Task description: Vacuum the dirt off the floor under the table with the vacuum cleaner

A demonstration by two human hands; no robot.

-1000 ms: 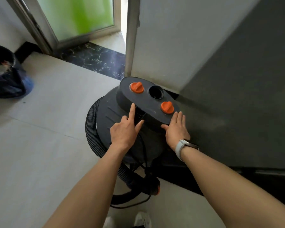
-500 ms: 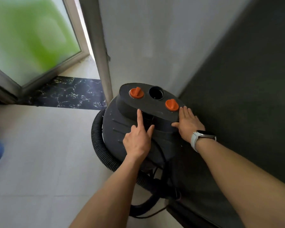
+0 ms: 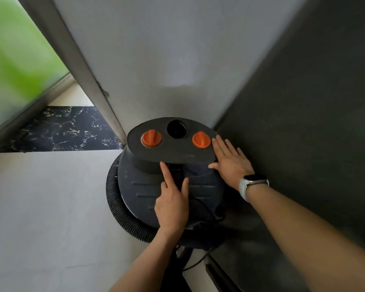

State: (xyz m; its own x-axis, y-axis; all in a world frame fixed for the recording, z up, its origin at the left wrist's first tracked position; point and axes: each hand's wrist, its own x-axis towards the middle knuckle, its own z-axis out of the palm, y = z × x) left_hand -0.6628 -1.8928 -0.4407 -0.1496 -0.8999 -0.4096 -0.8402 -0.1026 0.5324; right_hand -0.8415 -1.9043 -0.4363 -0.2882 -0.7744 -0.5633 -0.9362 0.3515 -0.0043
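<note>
Head view looks down into a corner of a room. At far left a glass door (image 3: 15, 66) glows green and blurred, with a grey frame (image 3: 72, 66) slanting down to a strip of dark marbled threshold (image 3: 59, 128). Pale floor (image 3: 40, 207) fills the lower left. A black ribbed hose (image 3: 119, 209) curls round the left side of the vacuum (image 3: 145, 186), which stands on the floor in the corner, close against the white wall (image 3: 167, 49) behind it. Its flat oval top (image 3: 171, 152) carries an orange knob (image 3: 151, 138) on the left, a round black hole (image 3: 176, 128) in the middle and a second orange knob (image 3: 201, 139) on the right. The left hand (image 3: 173, 205) lies on the vacuum's dark body, its forefinger stretched out straight to the underside of the top's near edge and its thumb spread apart; whether its other fingers are curled under is hard to tell, and it holds nothing. A thin black cable (image 3: 198, 264) trails below the body. The right hand (image 3: 230, 163) lies flat with straight fingers, touching the top's right edge beside the second knob. A white watch (image 3: 253, 183) sits on that wrist. A dark panel (image 3: 314, 123) fills the right side.
</note>
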